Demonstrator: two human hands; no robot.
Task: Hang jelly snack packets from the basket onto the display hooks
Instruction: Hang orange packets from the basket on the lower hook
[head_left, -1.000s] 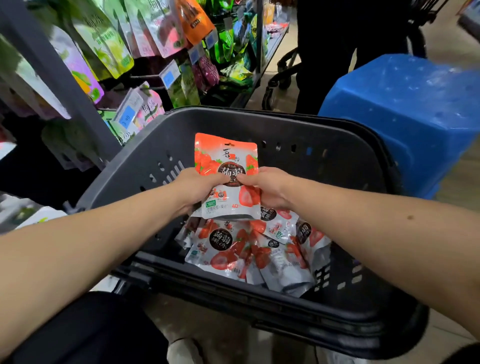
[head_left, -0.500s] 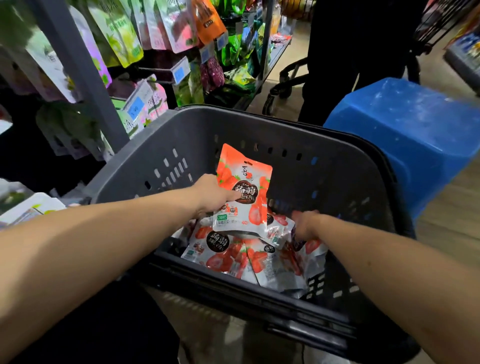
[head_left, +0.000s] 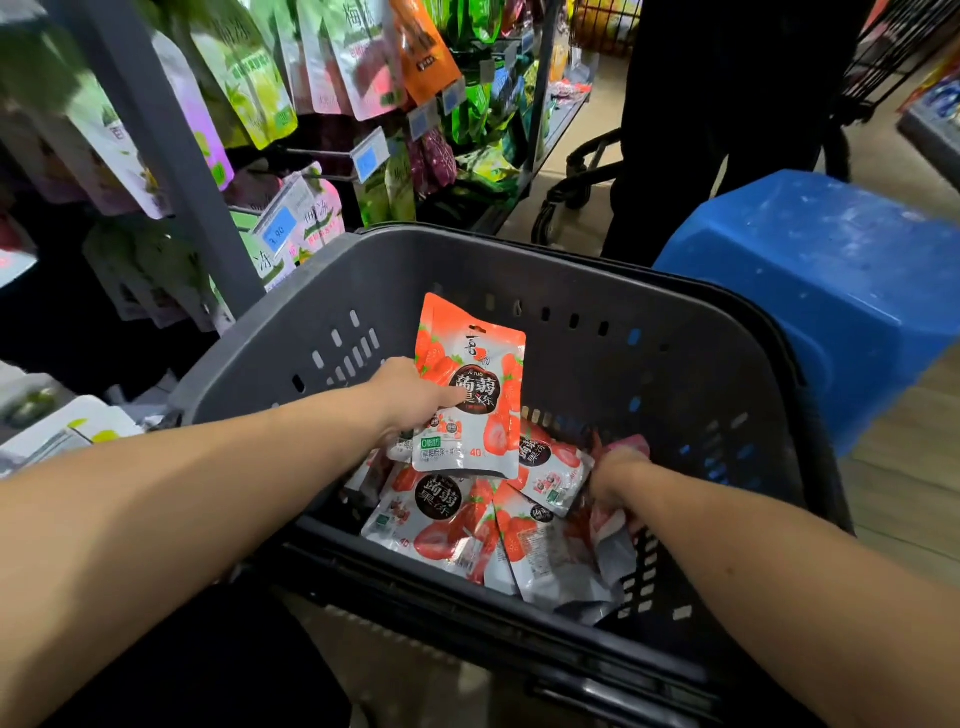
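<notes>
Left hand (head_left: 410, 395) was closed on a strawberry jelly packet (head_left: 470, 387), thumb across its front, holding it upright and slightly tilted inside the dark grey basket (head_left: 675, 322), above the loose pile of packets (head_left: 467, 514) on the basket floor. Right hand (head_left: 618, 470) was down in the basket's right side, fingers curled into the pile by another packet (head_left: 636, 447); whether it had a firm hold could not be told, since the fingers were partly buried and blurred.

Beyond the basket's far-left corner stood a grey upright post (head_left: 171, 156) of the display rack, with hanging snack pouches (head_left: 249, 78) in green, purple, pink and orange on both sides of it and blue price tags (head_left: 280, 234) at the hook ends. The basket's left wall and that post lay between the held packet and the rack. Just past the basket's right rim sat a blue plastic stool (head_left: 831, 280). Behind the basket's far rim stood another person's dark-clothed legs (head_left: 701, 130), next to a trolley frame (head_left: 576, 176).
</notes>
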